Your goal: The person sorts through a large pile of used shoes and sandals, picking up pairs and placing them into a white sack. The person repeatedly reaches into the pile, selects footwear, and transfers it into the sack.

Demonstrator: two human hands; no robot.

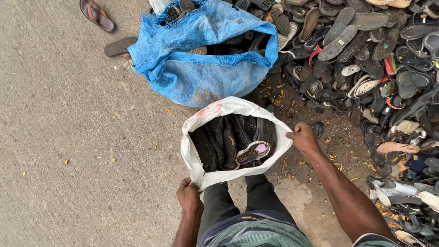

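A white woven sack [219, 109] stands open on the ground in front of my legs. Its mouth shows several dark shoe soles and one sole with a pale purple inner face [254, 151]. My left hand [189, 195] is closed on the sack's near rim at the lower left. My right hand [303, 136] grips the rim on the right side. Both hands hold the mouth spread open.
A blue woven sack [201, 73] with more soles lies just beyond the white one. A big heap of worn sandals and soles [366, 59] fills the right side. Two loose sandals [97, 14] lie on the bare concrete ground [68, 137] at the upper left.
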